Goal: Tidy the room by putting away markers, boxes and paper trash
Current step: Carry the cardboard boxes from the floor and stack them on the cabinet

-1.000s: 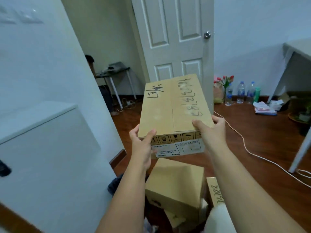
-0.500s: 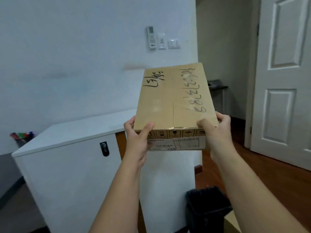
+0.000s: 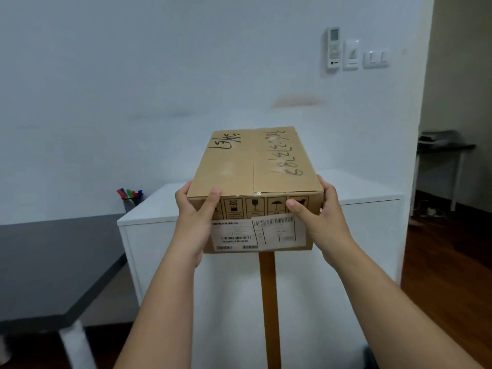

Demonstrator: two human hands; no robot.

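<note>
Cardboard box [image 3: 255, 182] was held in the air over the white cabinet [image 3: 359, 193], the grip of left hand [image 3: 198, 217] and right hand [image 3: 319, 211] curled round its near corners; it was not yet put away, while markers [image 3: 130, 193] already stood in a cup

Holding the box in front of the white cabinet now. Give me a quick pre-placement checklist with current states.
1. Brown cardboard box held at both near corners by left hand and right hand: ok.
2. Box level, flaps shut: ok.
3. White cabinet top bare where visible: ok.
4. Cabinet surface behind the box: cannot tell.
5. Black mesh cup of coloured markers sits clear to the left: ok.
6. Box weight: cannot tell.
</note>
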